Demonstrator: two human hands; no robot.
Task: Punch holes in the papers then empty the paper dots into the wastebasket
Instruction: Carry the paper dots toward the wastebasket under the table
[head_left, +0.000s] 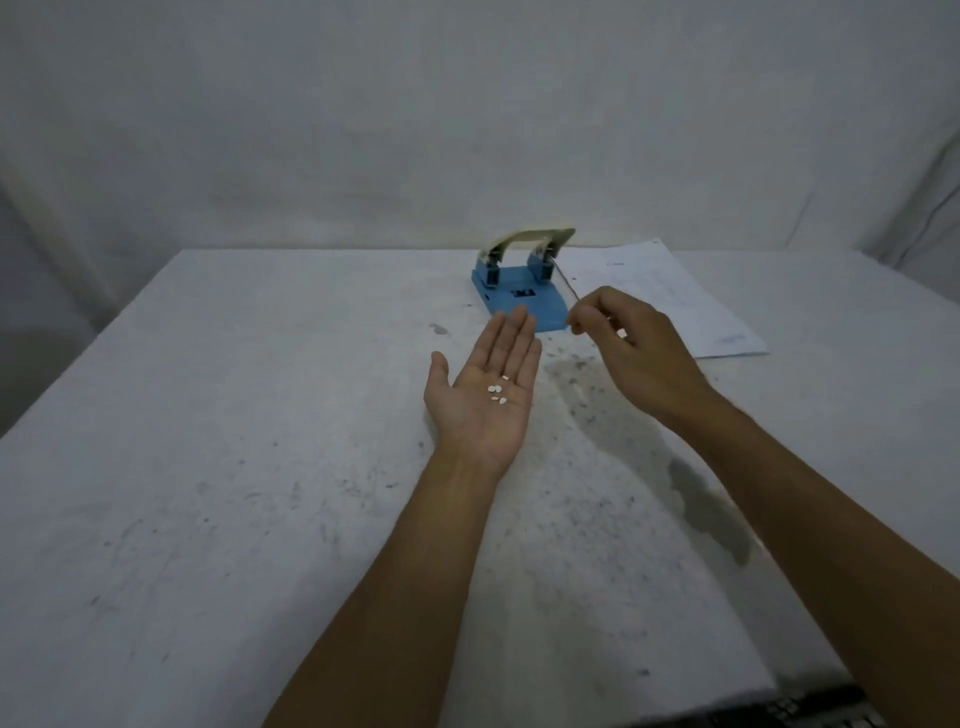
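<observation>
While the paper dots are carried in the flat, upturned left hand, the palm is best kept level and slightly cupped, since such light scraps are likely to be lost to any tilt or draught. The fingers of that hand are spread flat and closed on nothing; a handful of white dots is seen resting loose at the middle of the palm, held only by gravity. At twelve o'clock from the palm, the blue hole punch is set on the stained table, its pale lever raised, with the fingertips of the left hand just in front of its base. At two o'clock from the palm, the right hand is held with thumb and forefinger pressed together; whether a dot or the thin rod by the punch is pinched cannot be told. Any stray dot should be dropped onto the palm from close above. At two o'clock beyond, the papers are laid beside the punch. No wastebasket is seen.
</observation>
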